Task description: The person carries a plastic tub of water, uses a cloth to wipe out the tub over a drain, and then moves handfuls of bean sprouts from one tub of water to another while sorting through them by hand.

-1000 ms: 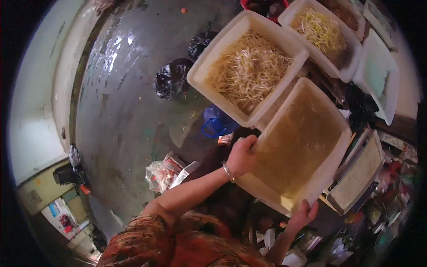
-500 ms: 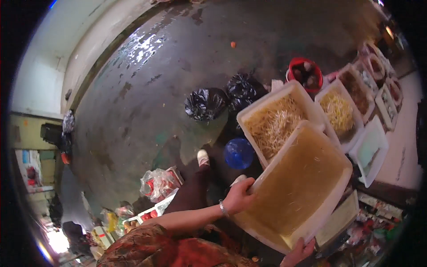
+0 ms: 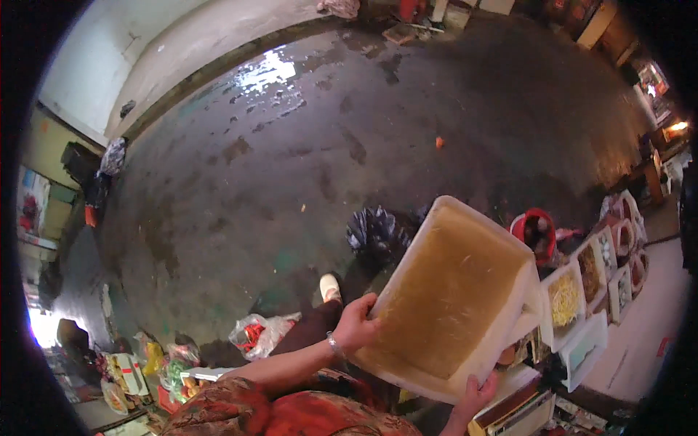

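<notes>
A large translucent plastic tub (image 3: 443, 291), tilted, with an amber-brown inside and a few pale strands, fills the lower middle of the head view. My left hand (image 3: 358, 325) is closed on its left edge, a metal bracelet at the wrist. My right hand (image 3: 474, 396) grips the near right corner. Behind the tub, another pale container shows only partly. Just right of it sit a tray of yellow sprouts (image 3: 564, 304) and a pale greenish tray (image 3: 585, 347). My white shoe (image 3: 329, 288) shows left of the tub, on the dark wet floor (image 3: 254, 203).
Black plastic bags (image 3: 374, 236) and a red bucket (image 3: 533, 232) sit beyond the tub. More trays (image 3: 620, 291) line the right side. Bagged produce (image 3: 262, 338) lies at the lower left. A pale wall (image 3: 145, 65) and dark low curb run along the upper left.
My view has swung up, showing more floor and the far edge. The tub in both hands has moved a little left and now hides most of the large sprout tray behind it.
</notes>
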Demonstrator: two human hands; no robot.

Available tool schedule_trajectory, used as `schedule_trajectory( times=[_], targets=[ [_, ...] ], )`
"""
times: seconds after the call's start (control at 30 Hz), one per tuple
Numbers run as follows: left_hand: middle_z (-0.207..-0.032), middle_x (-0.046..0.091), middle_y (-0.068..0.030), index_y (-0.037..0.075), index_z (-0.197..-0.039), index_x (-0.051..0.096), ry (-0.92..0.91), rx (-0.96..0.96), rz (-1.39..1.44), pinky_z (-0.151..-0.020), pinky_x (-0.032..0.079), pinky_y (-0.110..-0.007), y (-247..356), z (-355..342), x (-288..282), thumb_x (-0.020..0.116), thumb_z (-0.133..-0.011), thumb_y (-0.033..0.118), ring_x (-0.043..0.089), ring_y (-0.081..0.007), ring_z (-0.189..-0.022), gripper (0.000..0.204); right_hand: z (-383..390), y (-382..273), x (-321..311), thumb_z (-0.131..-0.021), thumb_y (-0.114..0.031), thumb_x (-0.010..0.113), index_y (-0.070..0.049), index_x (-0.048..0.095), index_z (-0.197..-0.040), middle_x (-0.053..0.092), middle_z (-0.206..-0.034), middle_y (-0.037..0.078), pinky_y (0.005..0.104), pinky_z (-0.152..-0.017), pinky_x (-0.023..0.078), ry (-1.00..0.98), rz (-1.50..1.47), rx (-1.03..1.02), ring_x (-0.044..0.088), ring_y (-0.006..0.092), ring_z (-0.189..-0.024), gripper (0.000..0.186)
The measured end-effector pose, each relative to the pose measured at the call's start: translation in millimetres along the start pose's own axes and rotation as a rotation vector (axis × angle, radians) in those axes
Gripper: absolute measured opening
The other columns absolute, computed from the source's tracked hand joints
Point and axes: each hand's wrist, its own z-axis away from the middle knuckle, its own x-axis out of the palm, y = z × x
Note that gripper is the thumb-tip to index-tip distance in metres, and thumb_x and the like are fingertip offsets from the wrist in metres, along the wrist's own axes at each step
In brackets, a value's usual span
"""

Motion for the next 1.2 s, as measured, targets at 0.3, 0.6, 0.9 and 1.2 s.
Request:
schedule_trajectory(
  times=[0.3,0.6,0.9,1.2],
  targets=[
    [-0.082,0.057,-0.0019,-0.002,-0.092,0.055,0.33,0.058,-0.1,-0.07,0.045,-0.025,73,-77,-183,0.056,-0.069,-0.003,0.053,-0.011,-0.075,0.023,-61,-75,240,-0.071,-0.001,0.05,0.003,0.055,-0.095,0.058,-0.09,0.005,0.0272,-0.077,0.044,-0.18,-0.108,-0.125,0.054,0.0132,-0.082,0.025],
    [-0.08,0.058,-0.002,-0.002,-0.088,0.054,0.56,0.097,0.046,-0.067,0.045,-0.024,126,-192,-314,0.056,-0.067,-0.005,0.054,-0.0098,-0.073,0.021,-144,-202,460,-0.073,0.004,0.05,0.002,0.057,-0.096,0.061,-0.09,0.003,0.0231,-0.077,0.044,-0.594,-0.192,-0.112,0.056,0.009,-0.083,0.024],
    [-0.085,0.059,-0.0041,-0.002,-0.09,0.054,0.692,0.069,0.162,-0.068,0.047,-0.027,188,-346,-401,0.054,-0.069,-0.003,0.056,-0.0129,-0.074,0.022,-261,-279,650,-0.076,-0.006,0.057,0.003,0.062,-0.095,0.067,-0.083,0.01,0.0293,-0.07,0.049,-0.693,-0.018,-0.168,0.063,0.0142,-0.078,0.021],
    [-0.076,0.057,-0.0009,0.0,-0.082,0.055,0.771,0.052,0.205,-0.063,0.044,-0.024,293,-552,-491,0.055,-0.064,-0.002,0.053,-0.0095,-0.069,0.018,-406,-374,858,-0.074,0.003,0.053,0.004,0.059,-0.098,0.065,-0.089,0.005,0.0251,-0.075,0.048,-0.782,0.082,-0.193,0.059,0.0093,-0.082,0.025]
  ],
)
